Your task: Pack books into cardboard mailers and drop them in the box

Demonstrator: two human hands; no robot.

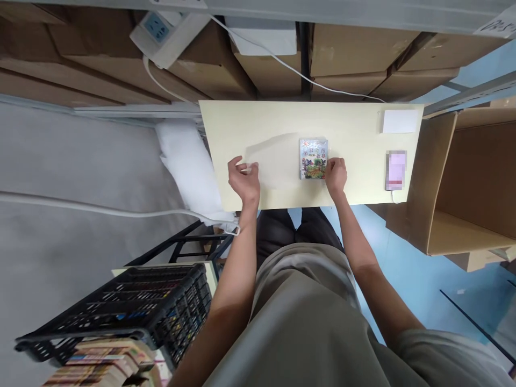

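On the cream tabletop (363,161) lies a small book (313,159) with a colourful illustrated cover, face up. My right hand (336,173) is at its right edge, fingers closed on that side. To the left of the book spreads a clear plastic bag (278,161), thin and hard to make out against the table. Its left end is pinched between thumb and fingers of my left hand (245,180). Whether the book sits partly inside the bag or only beside it, I cannot tell.
A white box (399,121) and a phone (396,171) with a cable lie on the right. Cardboard boxes (358,51) and a power strip (165,37) line the back. An open carton (427,183) stands right; white bags (185,166) and a black crate (161,306) left.
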